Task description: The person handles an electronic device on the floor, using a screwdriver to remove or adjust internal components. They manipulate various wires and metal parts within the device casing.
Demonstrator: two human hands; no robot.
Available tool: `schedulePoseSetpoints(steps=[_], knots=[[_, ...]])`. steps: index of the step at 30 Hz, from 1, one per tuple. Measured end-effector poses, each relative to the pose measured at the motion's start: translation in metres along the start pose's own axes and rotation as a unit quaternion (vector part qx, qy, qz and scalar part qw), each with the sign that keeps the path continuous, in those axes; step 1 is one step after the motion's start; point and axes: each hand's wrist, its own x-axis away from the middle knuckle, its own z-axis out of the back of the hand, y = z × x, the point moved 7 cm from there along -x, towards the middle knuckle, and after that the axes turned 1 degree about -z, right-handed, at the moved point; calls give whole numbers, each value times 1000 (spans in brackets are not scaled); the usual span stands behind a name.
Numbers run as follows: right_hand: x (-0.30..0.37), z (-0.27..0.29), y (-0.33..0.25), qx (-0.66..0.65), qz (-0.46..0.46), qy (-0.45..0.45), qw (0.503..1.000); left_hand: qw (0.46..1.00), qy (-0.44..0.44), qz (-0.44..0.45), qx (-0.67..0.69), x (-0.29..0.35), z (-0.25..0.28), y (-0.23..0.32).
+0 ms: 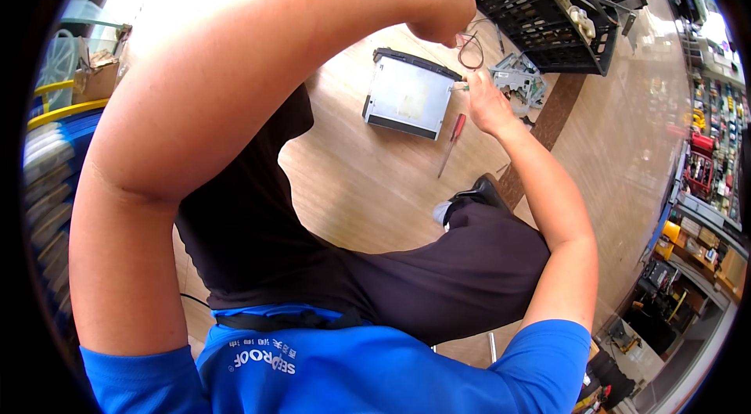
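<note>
A box-shaped metal electronic unit (408, 95) with a dark front panel, like a car stereo, rests on the floor ahead of me. At its right corner my right hand (491, 106) pinches a small thin tool (463, 88) with a green part; its exact kind is too small to tell. My left hand (447, 13) is curled beyond the unit, fingers closed and mostly hidden behind the hand. Beside those fingers a thin dark wire (471, 66) loops down, and whether they grip it is unclear. A red-handled screwdriver (453, 142) lies just right of the unit.
Metal parts with circuit boards (519, 84) lie right of my right hand. Beyond them stands a black plastic crate (540, 11) holding assorted parts. My shoe (486, 191) is nearer. Shelves of goods (704, 148) line the far right; blue-edged stacked items (59, 156) stand at left.
</note>
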Motion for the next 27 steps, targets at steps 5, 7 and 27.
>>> schedulePoseSetpoints(steps=[5, 7, 27], knots=[[-4, -2, 4, -5, -22, -33, 999, 997, 56, -45, 30, 1, 0, -6], [-4, -5, 14, 46, -79, -83, 992, 998, 42, -45, 25, 3, 4, -3], [3, -8, 4, 77, -5, -29, 997, 999, 27, -23, 4, 1, 3, -4]])
